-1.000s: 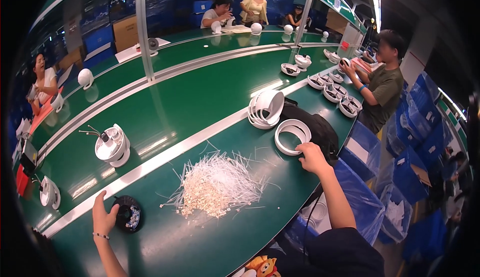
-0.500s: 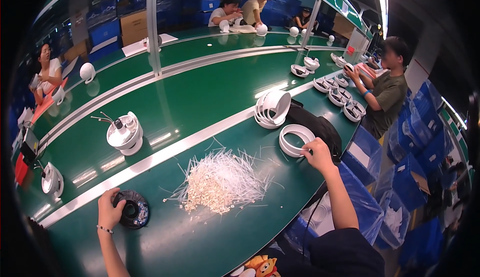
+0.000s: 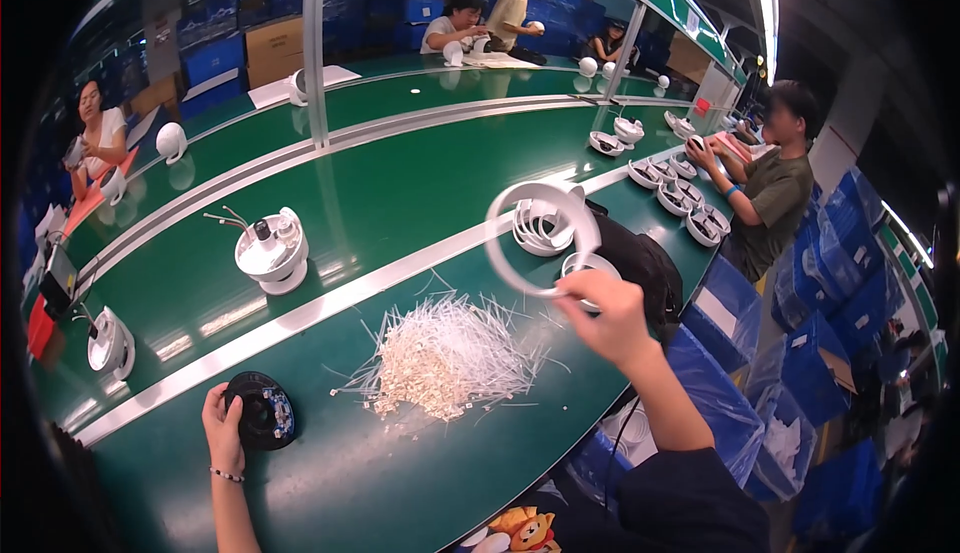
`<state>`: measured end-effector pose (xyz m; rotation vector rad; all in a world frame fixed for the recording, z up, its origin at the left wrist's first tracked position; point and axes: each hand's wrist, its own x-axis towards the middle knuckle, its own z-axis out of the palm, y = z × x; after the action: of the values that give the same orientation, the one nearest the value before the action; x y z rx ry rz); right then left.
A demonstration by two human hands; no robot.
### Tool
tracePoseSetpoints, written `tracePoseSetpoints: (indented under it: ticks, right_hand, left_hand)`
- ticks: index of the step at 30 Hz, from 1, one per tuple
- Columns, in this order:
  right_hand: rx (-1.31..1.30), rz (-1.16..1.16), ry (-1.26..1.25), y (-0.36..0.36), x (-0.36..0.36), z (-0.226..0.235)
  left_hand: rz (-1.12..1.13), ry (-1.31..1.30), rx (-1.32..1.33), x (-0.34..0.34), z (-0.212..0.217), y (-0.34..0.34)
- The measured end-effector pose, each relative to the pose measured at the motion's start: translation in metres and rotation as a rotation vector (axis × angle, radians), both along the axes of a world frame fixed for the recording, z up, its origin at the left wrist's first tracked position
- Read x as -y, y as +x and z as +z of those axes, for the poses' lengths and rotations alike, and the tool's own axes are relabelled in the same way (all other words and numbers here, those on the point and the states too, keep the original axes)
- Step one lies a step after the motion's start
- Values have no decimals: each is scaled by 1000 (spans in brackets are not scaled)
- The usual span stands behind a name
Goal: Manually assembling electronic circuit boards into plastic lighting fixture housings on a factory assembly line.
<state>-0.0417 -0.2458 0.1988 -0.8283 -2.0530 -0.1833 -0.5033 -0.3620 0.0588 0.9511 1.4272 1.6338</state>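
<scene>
At the near left, my left hand [image 3: 222, 427] grips the edge of a round black disc [image 3: 262, 411] with a ring-shaped middle and a blue circuit board along one side. My right hand [image 3: 607, 315] pinches the lower rim of a white plastic ring [image 3: 497, 251], raised and tilted above the bench. Behind it, another white ring [image 3: 590, 265] lies on the green bench, partly hidden by my hand. A stack of white rings [image 3: 540, 231] stands just beyond, beside a black cloth [image 3: 640, 263]. Between my hands lies a heap of white cable ties [image 3: 450, 353].
White round housings with wires, one standing mid-left [image 3: 272, 253], sit on the green belt [image 3: 400, 183] past a metal rail. At right, a co-worker [image 3: 775, 168] handles parts near several white bowls [image 3: 680, 198]. Blue lined bins [image 3: 700, 383] flank the bench. More people work across the belt.
My right hand has lifted a white ring off the bench and brought it left and nearer. The black disc has tilted up in my left hand. Housings on the belt shifted right.
</scene>
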Motion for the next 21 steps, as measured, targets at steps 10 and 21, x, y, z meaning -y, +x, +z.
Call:
tracePoseSetpoints:
  ticks: [10, 21]
  right_hand:
    - [315, 770, -180, -140, 31, -62]
    - [652, 1058, -97, -216, 50, -96]
  left_hand:
    - [106, 82, -3, -1, 1, 12]
    - [153, 88, -13, 4, 0, 10]
